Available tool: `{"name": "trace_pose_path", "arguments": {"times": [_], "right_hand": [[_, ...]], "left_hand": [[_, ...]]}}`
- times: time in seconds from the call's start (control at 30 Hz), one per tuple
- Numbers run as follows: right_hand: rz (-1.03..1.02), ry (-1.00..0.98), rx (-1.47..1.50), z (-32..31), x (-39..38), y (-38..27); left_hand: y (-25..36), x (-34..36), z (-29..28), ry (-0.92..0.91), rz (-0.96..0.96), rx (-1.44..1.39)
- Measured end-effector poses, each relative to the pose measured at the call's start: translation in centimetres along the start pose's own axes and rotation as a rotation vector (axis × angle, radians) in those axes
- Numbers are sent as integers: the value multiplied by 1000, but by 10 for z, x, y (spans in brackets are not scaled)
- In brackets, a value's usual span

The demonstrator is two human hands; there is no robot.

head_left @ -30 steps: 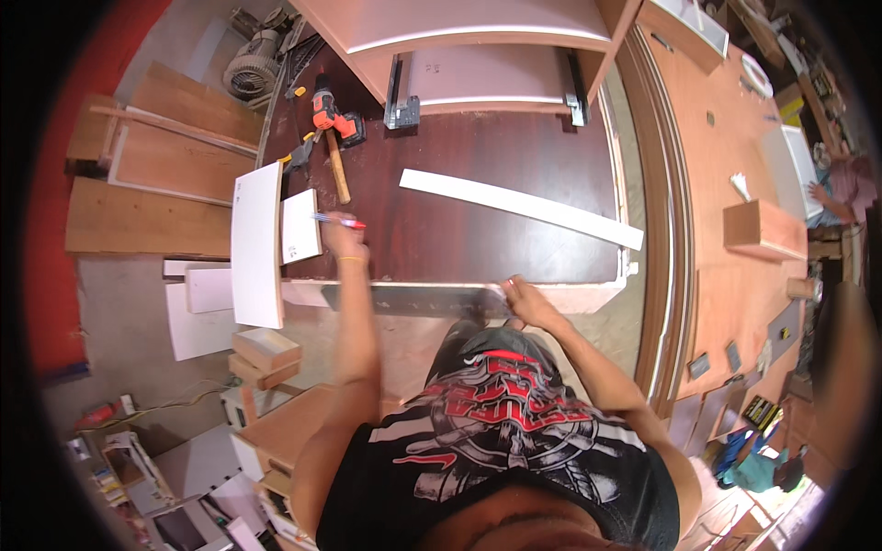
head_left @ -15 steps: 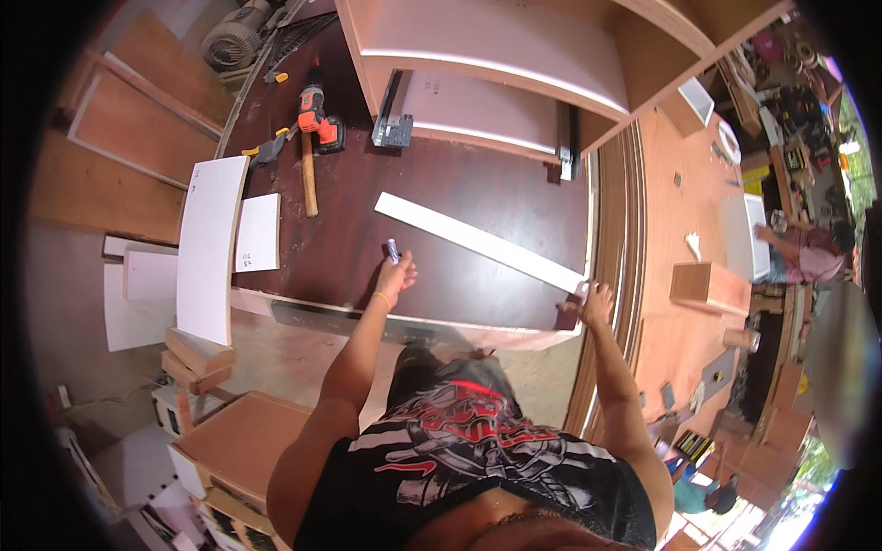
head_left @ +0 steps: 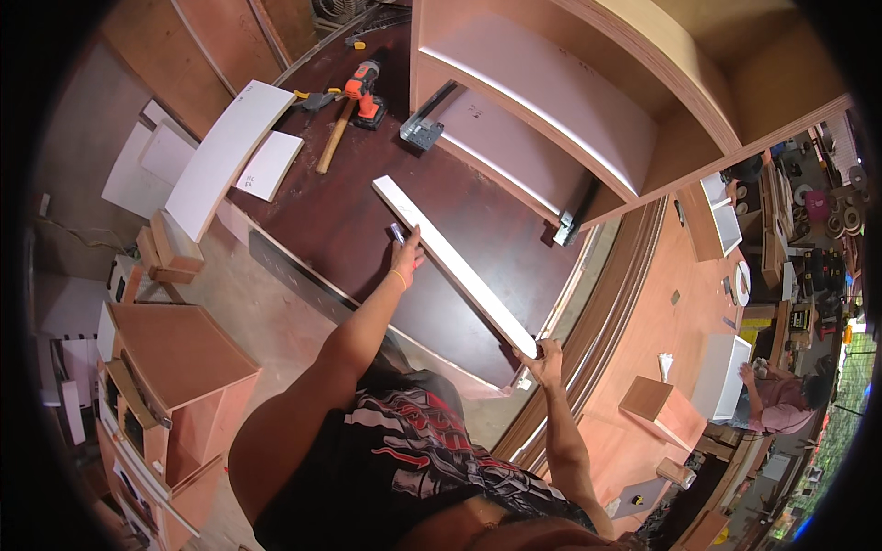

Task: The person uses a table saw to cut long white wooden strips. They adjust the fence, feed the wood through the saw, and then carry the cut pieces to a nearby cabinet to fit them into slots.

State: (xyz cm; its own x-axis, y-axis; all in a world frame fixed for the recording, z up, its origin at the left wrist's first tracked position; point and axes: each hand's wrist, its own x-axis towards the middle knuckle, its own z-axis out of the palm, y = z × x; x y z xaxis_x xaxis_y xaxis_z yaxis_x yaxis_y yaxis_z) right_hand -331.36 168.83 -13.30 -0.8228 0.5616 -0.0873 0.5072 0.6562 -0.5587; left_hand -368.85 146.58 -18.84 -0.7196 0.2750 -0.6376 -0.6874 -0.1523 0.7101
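A long, narrow white board (head_left: 452, 264) runs slantwise over the dark brown tabletop (head_left: 344, 207). My right hand (head_left: 547, 362) is closed on its near right end, at the table's edge. My left hand (head_left: 408, 252) holds a marker pen (head_left: 397, 232) that points away from me, and its fingers touch the board's left edge nearer the far end. Whether the board rests flat or is slightly lifted, I cannot tell.
An orange and black cordless drill (head_left: 365, 94), a wooden-handled hammer (head_left: 336, 138) and a clamp (head_left: 317, 100) lie far left. White panels (head_left: 230, 151) overhang the left edge. An open cabinet carcass (head_left: 542, 92) stands at the back. Another person (head_left: 781, 399) works at the right.
My left hand has come up against the white board with the marker. The board's near end and my right hand sit lower and further left in view, and the whole view has turned.
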Motion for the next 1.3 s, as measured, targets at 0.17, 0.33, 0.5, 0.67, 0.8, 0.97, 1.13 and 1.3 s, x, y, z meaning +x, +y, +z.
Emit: {"name": "trace_pose_path", "arguments": {"times": [0.17, 0.33, 0.5, 0.67, 0.8, 0.97, 1.13, 1.3], "right_hand": [[198, -174, 163, -52, 8, 2], [288, -315, 505, -96, 30, 58], [289, -489, 509, -161, 118, 41], [302, -432, 430, -202, 183, 28], [283, -409, 418, -221, 213, 27], [268, -390, 394, -237, 237, 35], [253, -335, 394, -242, 254, 31], [224, -346, 313, -258, 266, 31]], "left_hand": [[13, -8, 24, -204, 54, -380], [57, -34, 98, -405, 128, -489], [107, 8, 155, -300, 265, -349], [142, 35, 205, -192, 302, -358], [159, 57, 226, -119, 324, -262], [172, 55, 240, -94, 340, -259], [178, 60, 245, -63, 378, -251], [181, 54, 252, -62, 396, -283]]}}
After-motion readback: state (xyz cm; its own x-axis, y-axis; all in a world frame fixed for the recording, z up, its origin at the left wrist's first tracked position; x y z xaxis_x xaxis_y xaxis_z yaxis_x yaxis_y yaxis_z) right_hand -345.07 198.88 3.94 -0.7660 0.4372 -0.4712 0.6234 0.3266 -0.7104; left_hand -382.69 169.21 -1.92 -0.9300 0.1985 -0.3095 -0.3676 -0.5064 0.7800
